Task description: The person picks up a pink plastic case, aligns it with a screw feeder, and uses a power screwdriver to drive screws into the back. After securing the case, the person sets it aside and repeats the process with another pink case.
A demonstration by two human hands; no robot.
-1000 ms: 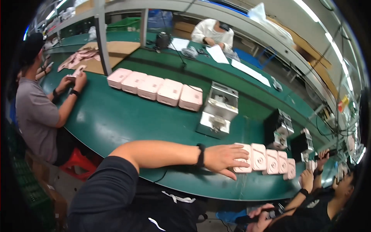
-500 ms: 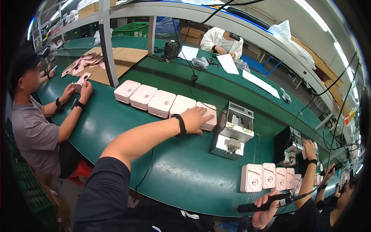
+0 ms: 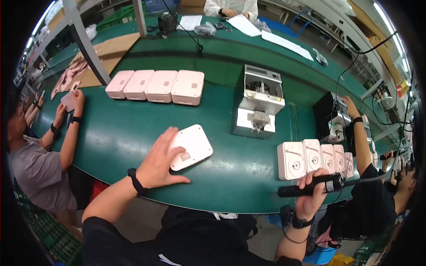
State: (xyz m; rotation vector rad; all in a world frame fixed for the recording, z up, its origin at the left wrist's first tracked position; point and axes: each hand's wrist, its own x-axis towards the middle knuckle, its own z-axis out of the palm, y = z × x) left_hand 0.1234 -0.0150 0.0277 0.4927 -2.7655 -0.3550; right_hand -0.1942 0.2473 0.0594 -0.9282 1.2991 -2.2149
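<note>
The left hand (image 3: 160, 162) lies spread flat on a pale pink box (image 3: 190, 146), pinning it to the green tabletop (image 3: 128, 133) near the front edge, within easy reach. The right hand (image 3: 310, 197) is wrapped tight around a black power screwdriver (image 3: 310, 188), held level just in front of a row of upright pink boxes (image 3: 315, 157), with a grey machine (image 3: 259, 102) behind

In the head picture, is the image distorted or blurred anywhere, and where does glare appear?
Head view: strong fisheye bending, so the green table edge curves and the corners are black; the centre is sharp, with the left hand on the pink box clear; the right hand holding the black tool is slightly soft; ceiling lights glare at upper right.
</note>
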